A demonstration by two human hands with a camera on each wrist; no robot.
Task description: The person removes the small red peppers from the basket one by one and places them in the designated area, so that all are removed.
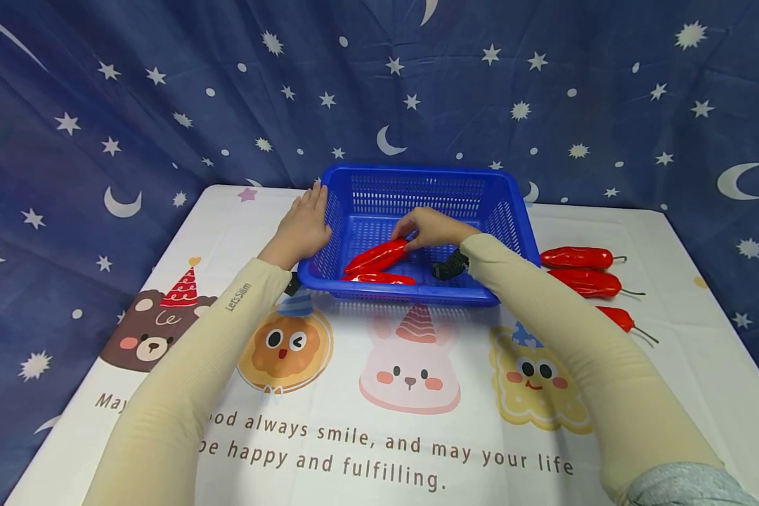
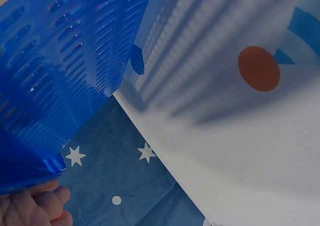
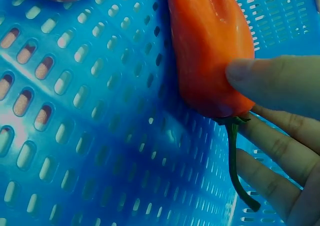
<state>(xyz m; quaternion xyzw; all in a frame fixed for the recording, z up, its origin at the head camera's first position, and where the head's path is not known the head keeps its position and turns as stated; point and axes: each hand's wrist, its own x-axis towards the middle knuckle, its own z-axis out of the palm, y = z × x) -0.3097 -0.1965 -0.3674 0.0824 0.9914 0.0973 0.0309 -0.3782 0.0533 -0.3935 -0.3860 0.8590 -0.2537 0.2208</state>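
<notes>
1. Head view. A blue basket (image 1: 430, 292) stands at the far middle of a table covered by a white cloth (image 1: 670, 393), in front of a dark blue curtain (image 1: 164, 91) patterned with stars and moons.
2. Head view, left side. The left hand (image 1: 300, 228) lies against the basket's left rim, its fingers straight, close together and pointing to the far side. A beige left sleeve (image 1: 183, 379) covers the forearm.
3. Head view, centre. The right hand (image 1: 431, 228) reaches into the basket and pinches the held red pepper (image 1: 374, 257) at its right end. This pepper slants from near left to far right; a second red pepper (image 1: 379, 279) lies just beside it, along the near wall.
4. Head view, right side. Three red peppers (image 1: 589, 283) lie on the cloth to the right of the basket, stems to the right; the right sleeve (image 1: 575, 330) hides part of the nearest.
5. Left wrist view. The fingers of the left hand meet the basket rim beside its slotted wall. How firmly they press cannot be told.
6. Right wrist view. The thumb presses one face of the held pepper near its green stem (image 3: 233, 161), with fingers on the opposite side; the stem hangs free. Whether the pepper touches the basket floor cannot be told. Part of another pepper shows at the picture's edge.
</notes>
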